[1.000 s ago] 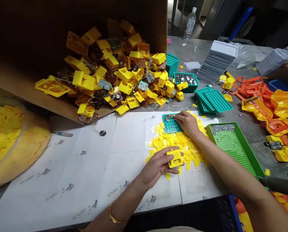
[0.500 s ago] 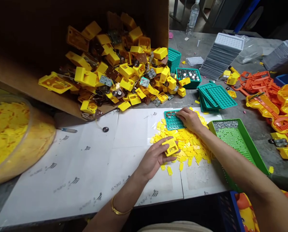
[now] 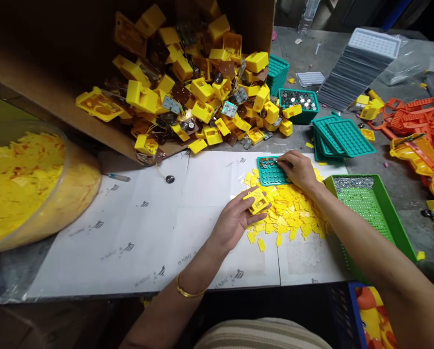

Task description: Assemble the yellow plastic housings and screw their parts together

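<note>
White sheeting (image 3: 140, 261) is covering my distant bench (image 3: 304, 58). Left of the teal tray (image 3: 272, 178), heaped casings (image 3: 202, 112) are suggesting much remains; nearer me than it, my left hand (image 3: 229, 224) is gripping one yellow casing (image 3: 259, 197). Round cells (image 3: 266, 164) are showing only in the tray's far cups; at its right, my right hand (image 3: 299, 169) is bunching its fingers, contents unclear.

Carton (image 3: 49, 89) behind the paper (image 3: 187, 228); tub (image 3: 80, 194) at left; tray (image 3: 273, 175) behind most tabs (image 3: 289, 213); basket (image 3: 362, 208) right of them.

Clr btl (image 3: 307, 17) at back, wht tray stack (image 3: 360, 65), clr bag (image 3: 408, 60) just beside, orange plastic pcs (image 3: 408, 115) nr
</note>
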`<state>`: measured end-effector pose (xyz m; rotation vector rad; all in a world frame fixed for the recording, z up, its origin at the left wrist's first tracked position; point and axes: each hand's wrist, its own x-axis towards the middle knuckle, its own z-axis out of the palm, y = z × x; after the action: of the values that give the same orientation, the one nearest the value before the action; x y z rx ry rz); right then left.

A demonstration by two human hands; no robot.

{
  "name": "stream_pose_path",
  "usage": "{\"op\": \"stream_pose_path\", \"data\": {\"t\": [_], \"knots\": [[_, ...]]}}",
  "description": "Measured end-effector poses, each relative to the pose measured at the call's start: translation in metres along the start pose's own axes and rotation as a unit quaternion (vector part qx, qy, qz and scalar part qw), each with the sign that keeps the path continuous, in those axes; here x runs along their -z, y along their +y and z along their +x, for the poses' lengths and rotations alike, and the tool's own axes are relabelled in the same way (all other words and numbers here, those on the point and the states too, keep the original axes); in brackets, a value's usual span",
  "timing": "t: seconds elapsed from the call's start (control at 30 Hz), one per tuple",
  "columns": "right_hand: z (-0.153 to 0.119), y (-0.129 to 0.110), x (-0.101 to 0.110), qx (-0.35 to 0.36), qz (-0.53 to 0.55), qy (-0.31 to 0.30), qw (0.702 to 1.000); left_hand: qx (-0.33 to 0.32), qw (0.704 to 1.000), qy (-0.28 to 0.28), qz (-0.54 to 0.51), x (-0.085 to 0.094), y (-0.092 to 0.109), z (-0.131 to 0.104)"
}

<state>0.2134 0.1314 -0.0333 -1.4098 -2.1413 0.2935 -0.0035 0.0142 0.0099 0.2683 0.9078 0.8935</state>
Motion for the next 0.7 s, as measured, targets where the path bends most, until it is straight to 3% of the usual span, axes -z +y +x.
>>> {"op": "stream_pose_path", "data": {"t": [0.1,0.23,0.37,0.47,0.7], "knots": [[-0.001,-0.012,0.006,-0.015,0.016,0.028,0.999,-0.027,0.999,0.020,-0.023,0.001,0.000,0.002],[-0.018,-0.058,0.018,-0.025,0.121,0.067,0.990,-0.054,0.996,0.027,-0.060,0.002,0.000,0.003],[-0.046,-0.107,0.022,-0.004,0.169,0.015,0.985,-0.081,0.995,0.010,-0.054,0.003,-0.002,0.001],[-0.058,-0.123,0.019,0.003,0.136,0.006,0.991,-0.116,0.993,0.014,-0.018,0.001,-0.006,0.001],[-0.057,-0.130,0.017,0.001,-0.057,-0.026,0.998,-0.144,0.987,0.005,0.071,-0.002,-0.010,-0.003]]}}
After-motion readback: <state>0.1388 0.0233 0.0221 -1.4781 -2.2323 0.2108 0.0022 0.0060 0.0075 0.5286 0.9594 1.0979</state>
